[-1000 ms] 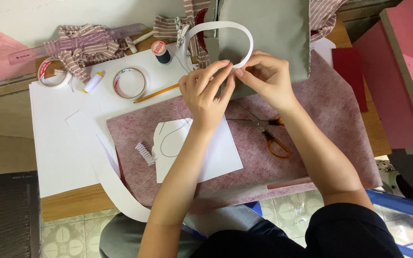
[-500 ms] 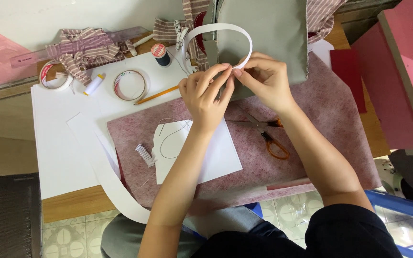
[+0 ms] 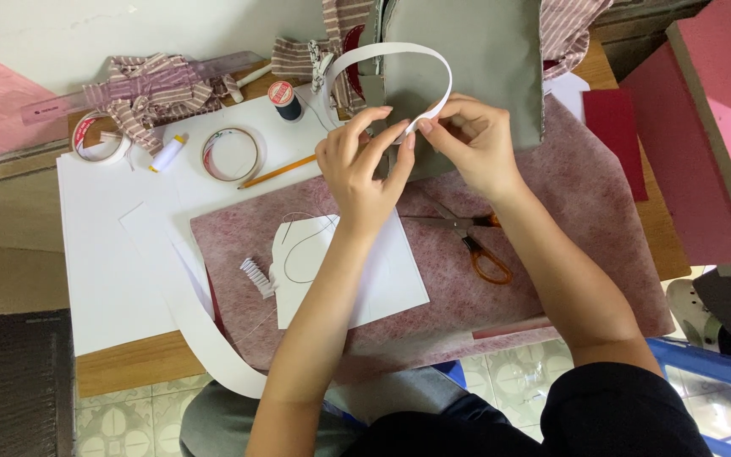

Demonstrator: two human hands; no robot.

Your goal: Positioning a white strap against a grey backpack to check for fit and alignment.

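Note:
Both my hands hold a white paper strip [image 3: 433, 63] bent into a loop above the table. My left hand [image 3: 364, 167] pinches the strip's overlapping ends from the left, and my right hand [image 3: 467, 144] pinches them from the right. The loop arches up over a grey-green fabric piece [image 3: 484, 59]. Below my hands lie a white sheet with a pencilled curve [image 3: 357, 279], orange-handled scissors [image 3: 475, 245] and a pinkish felt sheet [image 3: 568, 211].
On the white paper [image 3: 103, 254] at the left sit two tape rolls [image 3: 230, 154], a pencil [image 3: 279, 172], a glue stick [image 3: 167, 154] and a thread spool [image 3: 283, 100]. Striped fabric [image 3: 141, 89] and a ruler lie at the back. A long curved paper strip [image 3: 205, 338] hangs off the front edge.
My hands have stayed at the loop, with the fingers shifting slightly on the strip's ends. Nothing else has moved.

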